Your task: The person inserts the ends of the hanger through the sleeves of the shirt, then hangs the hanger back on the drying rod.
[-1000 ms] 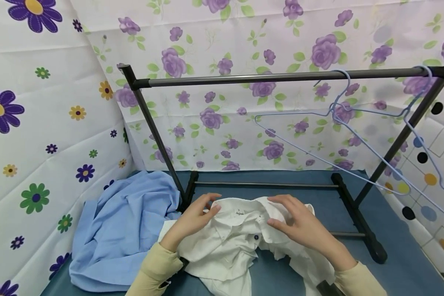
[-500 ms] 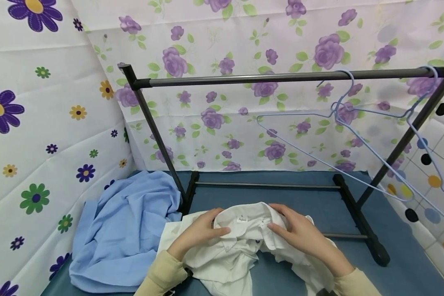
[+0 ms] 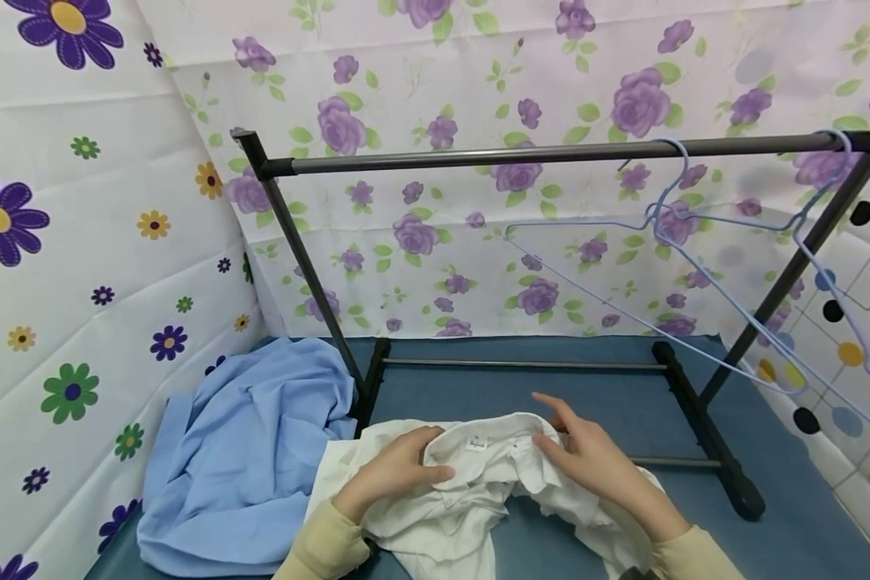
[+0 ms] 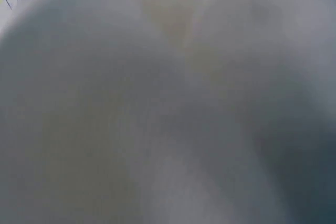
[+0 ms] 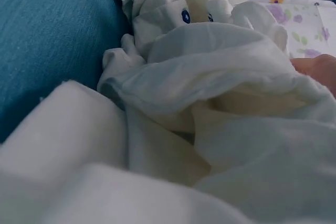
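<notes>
A rumpled white shirt (image 3: 435, 515) lies in front of me, its collar turned up and a small label (image 3: 476, 443) showing inside. My left hand (image 3: 395, 471) pinches the collar's left side, thumb on the inner face and fingers outside. At the right side of the collar is my right hand (image 3: 598, 463), its index finger raised off the cloth and its thumb close against the inner face; its other fingers are partly hidden. Blurred white cloth (image 4: 157, 103) fills most of the left wrist view. In the right wrist view, shirt folds (image 5: 210, 82) show dark buttons (image 5: 186, 16).
A crumpled light blue garment (image 3: 239, 459) lies to the left on the blue-green surface (image 3: 522, 395). Behind the shirt stands a dark rack (image 3: 478, 160). Blue wire hangers (image 3: 656, 217) hang at its right end. Flower-patterned cloth (image 3: 435, 80) forms the back.
Both hands came in to the white shirt's collar, and the left took hold of it. The collar has since sunk slightly lower. The right index finger has lifted off the cloth.
</notes>
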Motion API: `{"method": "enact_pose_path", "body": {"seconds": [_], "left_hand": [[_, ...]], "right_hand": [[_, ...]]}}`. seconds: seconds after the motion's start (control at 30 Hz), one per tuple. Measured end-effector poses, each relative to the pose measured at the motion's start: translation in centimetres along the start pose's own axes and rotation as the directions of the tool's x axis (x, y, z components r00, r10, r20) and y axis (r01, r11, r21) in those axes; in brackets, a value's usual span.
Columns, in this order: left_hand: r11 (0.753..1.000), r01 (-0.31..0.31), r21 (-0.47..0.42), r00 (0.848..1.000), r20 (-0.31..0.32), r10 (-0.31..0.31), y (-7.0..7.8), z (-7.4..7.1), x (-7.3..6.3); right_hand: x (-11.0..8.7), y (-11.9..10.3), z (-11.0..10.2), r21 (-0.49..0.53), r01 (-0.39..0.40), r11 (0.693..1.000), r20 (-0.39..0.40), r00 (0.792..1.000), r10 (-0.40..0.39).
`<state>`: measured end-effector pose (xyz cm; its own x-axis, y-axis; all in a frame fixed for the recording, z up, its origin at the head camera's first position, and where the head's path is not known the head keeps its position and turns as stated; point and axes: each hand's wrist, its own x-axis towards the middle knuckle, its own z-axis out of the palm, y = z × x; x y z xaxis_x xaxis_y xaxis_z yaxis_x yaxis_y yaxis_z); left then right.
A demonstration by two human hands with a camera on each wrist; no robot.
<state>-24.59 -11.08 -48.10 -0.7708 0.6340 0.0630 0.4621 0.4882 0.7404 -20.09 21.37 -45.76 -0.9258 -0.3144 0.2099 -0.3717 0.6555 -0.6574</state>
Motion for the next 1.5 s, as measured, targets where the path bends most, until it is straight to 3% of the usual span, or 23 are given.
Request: {"method": "enact_pose_path", "body": {"seconds": [0.17,0.33,0.4,0.67,0.83,1.0,1.13,1.37,1.5], "left_hand": [[1.000,0.000,-0.017,0.999,-0.041,-0.001,-0.2,0.2,-0.4],[0.997,-0.070,0.032,0.992,-0.105,0.073,0.0,-0.2,-0.5],[0.995,-0.089,0.049,0.986,-0.136,0.095,0.3,-0.6,-0.4],[0.996,-0.064,0.057,0.970,-0.230,0.075,2.5,-2.7,-0.2],[0.993,-0.081,0.090,0.937,-0.333,0.107,3.7,-4.4,0.2],[0.994,-0.069,0.081,0.880,-0.464,0.099,5.1,-6.0,0.2],[0.995,-0.074,0.074,0.840,-0.533,0.102,6.4,-7.5,0.2],[0.986,-0.132,0.099,0.806,-0.569,0.165,8.5,-9.7,0.7],[0.981,-0.163,0.105,0.800,-0.567,0.194,9.7,-10.9,1.3]], "right_hand": [[0.0,-0.1,-0.1,0.013,-0.017,1.000,-0.010,1.000,0.017],[0.3,-0.3,-0.2,0.013,0.016,1.000,-0.076,0.997,-0.015],[0.5,-0.5,-0.4,0.014,0.038,0.999,-0.108,0.993,-0.037],[1.6,-2.0,-1.8,-0.017,0.110,0.994,-0.213,0.971,-0.111],[2.2,-3.2,-2.8,-0.012,0.143,0.990,-0.269,0.953,-0.141],[2.8,-4.4,-3.5,0.005,0.175,0.985,-0.299,0.940,-0.166],[3.4,-5.3,-3.9,0.008,0.200,0.980,-0.313,0.931,-0.188],[4.0,-6.5,-5.1,-0.010,0.221,0.975,-0.372,0.905,-0.209],[4.2,-7.4,-6.5,-0.015,0.242,0.970,-0.423,0.877,-0.226]]}}
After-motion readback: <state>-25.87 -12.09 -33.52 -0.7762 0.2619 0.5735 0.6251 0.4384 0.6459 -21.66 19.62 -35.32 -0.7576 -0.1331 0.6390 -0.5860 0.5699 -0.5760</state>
